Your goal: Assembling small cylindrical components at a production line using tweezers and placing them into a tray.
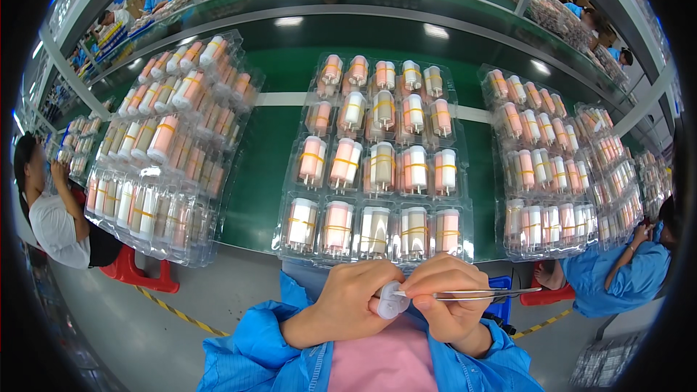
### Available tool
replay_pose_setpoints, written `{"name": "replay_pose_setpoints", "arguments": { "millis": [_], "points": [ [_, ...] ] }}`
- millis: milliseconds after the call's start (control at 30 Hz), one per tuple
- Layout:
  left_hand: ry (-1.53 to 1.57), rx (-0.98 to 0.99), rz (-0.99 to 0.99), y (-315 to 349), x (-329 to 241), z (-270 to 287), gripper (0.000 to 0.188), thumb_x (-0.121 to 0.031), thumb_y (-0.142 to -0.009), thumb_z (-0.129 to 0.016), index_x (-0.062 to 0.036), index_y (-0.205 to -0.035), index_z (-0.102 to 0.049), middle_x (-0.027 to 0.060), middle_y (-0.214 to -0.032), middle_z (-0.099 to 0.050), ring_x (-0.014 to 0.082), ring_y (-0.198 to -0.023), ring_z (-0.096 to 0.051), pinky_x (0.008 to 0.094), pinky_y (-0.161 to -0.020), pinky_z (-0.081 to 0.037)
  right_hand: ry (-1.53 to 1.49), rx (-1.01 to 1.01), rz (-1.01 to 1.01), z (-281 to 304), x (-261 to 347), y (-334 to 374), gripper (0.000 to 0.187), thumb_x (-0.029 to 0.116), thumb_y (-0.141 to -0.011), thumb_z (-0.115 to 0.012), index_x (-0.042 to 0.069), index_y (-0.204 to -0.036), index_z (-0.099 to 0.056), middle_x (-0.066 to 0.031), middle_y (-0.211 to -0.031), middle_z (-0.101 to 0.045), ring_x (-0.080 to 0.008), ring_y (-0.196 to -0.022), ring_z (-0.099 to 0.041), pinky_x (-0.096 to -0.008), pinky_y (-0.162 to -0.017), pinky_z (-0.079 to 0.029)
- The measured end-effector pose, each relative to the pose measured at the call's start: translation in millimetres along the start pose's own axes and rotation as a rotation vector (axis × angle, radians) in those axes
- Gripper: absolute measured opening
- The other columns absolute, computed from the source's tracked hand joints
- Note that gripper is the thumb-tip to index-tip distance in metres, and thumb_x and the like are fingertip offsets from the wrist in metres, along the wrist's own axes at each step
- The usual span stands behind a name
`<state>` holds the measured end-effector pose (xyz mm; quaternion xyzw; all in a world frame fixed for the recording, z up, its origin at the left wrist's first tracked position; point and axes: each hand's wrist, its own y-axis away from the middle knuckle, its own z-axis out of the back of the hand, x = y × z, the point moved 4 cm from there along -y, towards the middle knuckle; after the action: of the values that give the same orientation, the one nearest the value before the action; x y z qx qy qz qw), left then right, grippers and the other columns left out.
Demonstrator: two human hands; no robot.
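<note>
My left hand (354,296) is closed around a small white cylindrical part (390,306), its round end face turned up toward the right. Silver tweezers (497,292) lie in my right hand (451,294), their slim end sticking out to the right. The right thumb and forefinger are pinched together at the edge of the white part's end face; whether something tiny is between them is too small to tell. Just beyond both hands stands a clear plastic tray (462,236) of pink, white and grey-beige cylinders, bundled with yellow bands, some showing metal prongs.
Stacked trays of similar cylinders (163,138) stand at left, with more trays (548,167) at right, on a green work surface (254,174). A blue bin (501,297) is below at right. Co-workers sit at left (58,225) and right (617,276); metal posts frame the bench.
</note>
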<state>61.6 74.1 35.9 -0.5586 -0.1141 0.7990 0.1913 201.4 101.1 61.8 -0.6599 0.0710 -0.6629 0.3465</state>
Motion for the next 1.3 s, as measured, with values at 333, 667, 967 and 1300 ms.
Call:
{"name": "replay_pose_setpoints", "arguments": {
  "millis": [333, 667, 967, 1300],
  "points": [
    [0.026, 0.020, 0.020, 0.1, -2.4, -0.2, 0.016, -0.007, -0.070, -0.071, -0.0040, -0.076, -0.056, 0.0092, -0.064, -0.055, 0.0268, -0.054, -0.057, 0.0342, -0.047, -0.044, -0.001, 0.017, 0.052, 0.7, -0.1, -0.4, 0.008, 0.003, -0.074, -0.072, 0.002, -0.080, -0.067, -0.0099, -0.075, -0.067, -0.0226, -0.066, -0.064, -0.0291, -0.059, -0.051],
    [-0.073, -0.005, -0.064, -1.5, -5.1, 1.7, 0.017, -0.006, -0.067, -0.070, -0.0036, -0.077, -0.056, 0.0091, -0.067, -0.056, 0.0276, -0.057, -0.058, 0.0354, -0.048, -0.045, 0.110, 0.097, 0.072, -0.8, 11.7, -6.7, 0.014, -0.002, -0.069, -0.073, 0.002, -0.082, -0.067, -0.0105, -0.077, -0.066, -0.0245, -0.067, -0.062, -0.0304, -0.061, -0.051],
    [-0.277, -0.017, -0.112, -4.3, -6.3, 2.1, 0.019, -0.002, -0.061, -0.067, -0.0048, -0.077, -0.057, 0.0095, -0.069, -0.057, 0.0281, -0.058, -0.058, 0.0361, -0.049, -0.046, 0.276, 0.123, 0.126, -2.3, 19.1, -9.2, 0.014, -0.001, -0.069, -0.072, 0.002, -0.082, -0.067, -0.0107, -0.078, -0.066, -0.0233, -0.065, -0.062, -0.0295, -0.059, -0.050],
    [-0.099, -0.069, -0.055, -7.1, -7.9, 2.4, 0.013, -0.002, -0.066, -0.067, -0.0053, -0.073, -0.057, 0.0088, -0.065, -0.055, 0.0275, -0.055, -0.056, 0.0349, -0.048, -0.044, 0.004, -0.080, 0.025, 9.4, 5.6, 3.2, 0.010, 0.004, -0.075, -0.072, 0.001, -0.083, -0.067, -0.0109, -0.079, -0.068, -0.0221, -0.066, -0.064, -0.0295, -0.059, -0.049]
  ]
}}
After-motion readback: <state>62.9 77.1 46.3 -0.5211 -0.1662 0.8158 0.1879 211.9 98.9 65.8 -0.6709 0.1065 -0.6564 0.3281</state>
